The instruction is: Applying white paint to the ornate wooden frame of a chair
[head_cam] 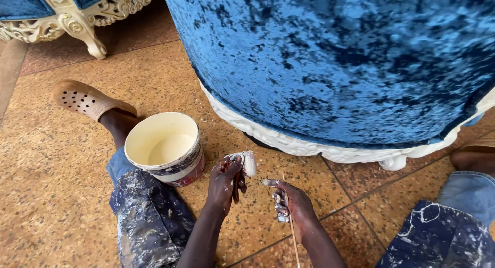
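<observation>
Paint was all over both of my hands as I sat on the tiled floor (62, 160) with my legs spread; my left hand (224, 183) was closed around a small white roller (249, 163), gripping it low so the fuzzy head stuck up clear of my fingers; its long axis ran nearly upright, tilted a touch to the right, its top end pointing toward the carved white trim (289, 141) of the blue velvet sofa (335, 62); I judged I held it that way to keep the wet head off the floor. My right hand (291, 201) was clenched on a thin wooden stick (294, 232); the stick ran almost straight toward me, one end past my wrist, the other just showing above my knuckles. The two hands were near each other but not touching; the roller sat between the bucket and the trim. The cream paint bucket (165, 147) stood just beside my left knee, within easy reach, its mouth open upward; my tan clog (85, 99) lay beyond it.
</observation>
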